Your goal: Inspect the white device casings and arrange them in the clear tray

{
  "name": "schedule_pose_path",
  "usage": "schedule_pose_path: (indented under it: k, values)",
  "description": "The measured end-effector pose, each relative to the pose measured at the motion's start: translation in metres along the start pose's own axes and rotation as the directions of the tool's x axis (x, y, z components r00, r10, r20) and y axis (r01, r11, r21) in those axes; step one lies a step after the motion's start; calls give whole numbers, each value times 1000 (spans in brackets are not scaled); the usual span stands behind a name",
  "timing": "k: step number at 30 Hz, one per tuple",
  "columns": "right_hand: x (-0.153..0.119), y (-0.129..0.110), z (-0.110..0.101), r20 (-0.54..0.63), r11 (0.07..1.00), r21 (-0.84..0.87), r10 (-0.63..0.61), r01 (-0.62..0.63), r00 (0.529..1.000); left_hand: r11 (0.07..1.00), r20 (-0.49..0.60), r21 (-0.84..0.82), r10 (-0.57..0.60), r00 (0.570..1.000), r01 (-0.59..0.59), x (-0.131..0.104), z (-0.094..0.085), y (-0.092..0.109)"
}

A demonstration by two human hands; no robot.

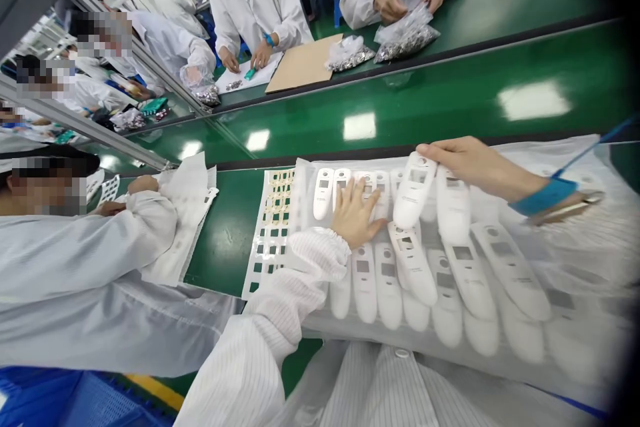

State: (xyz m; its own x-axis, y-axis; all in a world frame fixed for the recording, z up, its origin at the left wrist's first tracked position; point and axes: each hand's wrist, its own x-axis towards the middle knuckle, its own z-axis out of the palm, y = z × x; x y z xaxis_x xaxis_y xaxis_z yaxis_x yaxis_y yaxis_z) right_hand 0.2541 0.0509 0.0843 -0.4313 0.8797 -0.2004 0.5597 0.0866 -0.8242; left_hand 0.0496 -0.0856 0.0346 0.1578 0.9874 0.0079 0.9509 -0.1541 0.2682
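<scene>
Several white plastic shells (453, 283) with small windows lie in rows on a white foam sheet (575, 240) in front of me. My right hand (467, 160), with a blue wrist strap (545, 197), grips the top of one white shell (413, 193) and holds it tilted above the rows. My left hand (355, 213) rests flat, fingers apart, on the shells in the back row (325, 192). A white sheet of small stickers (273, 230) lies just left of the foam sheet.
The green conveyor belt (400, 100) runs across behind the foam sheet. A co-worker in a white coat (90, 280) leans over the bench at my left. Across the belt, other people handle clear bags of small metal parts (405, 37) beside a brown cardboard sheet (303, 63).
</scene>
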Motion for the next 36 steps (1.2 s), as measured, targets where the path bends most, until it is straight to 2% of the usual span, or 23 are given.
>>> schedule_pose_path:
  k: [2,5,9,12,15,18,21,26,29,33,36]
  values:
    - [16,3,7,6,1000,14,14,-14,1000,999,-62,33,-36,997,38,7,10,-4]
    - [40,6,19,29,1000,25,-10,9,1000,994,-161,36,-96,982,103,6,13,-2]
    - [63,10,32,86,996,14,-83,82,993,995,-205,-6,-96,974,97,-16,7,22]
    - [73,16,38,120,991,1,-131,131,984,998,-153,-51,-52,987,44,-37,4,53]
    - [78,21,42,110,986,-18,-162,165,981,985,-48,-114,-132,990,126,-49,6,78]
    - [78,23,44,95,981,-41,-183,187,979,954,57,-179,-235,970,241,-47,8,89]
    - [77,24,44,104,982,-49,-179,184,978,914,110,-275,-280,954,300,-37,7,93]
    - [76,23,36,100,991,-28,-125,128,987,785,193,-439,-392,900,436,-17,6,97]
    - [74,21,24,84,995,-17,-92,94,992,682,228,-563,-415,881,467,-15,4,97]
    - [70,19,9,45,998,-19,-59,59,997,525,261,-725,-389,883,446,-31,-10,92]
    - [66,19,10,90,995,-68,-66,72,994,356,269,-843,-371,889,404,-52,-25,87]
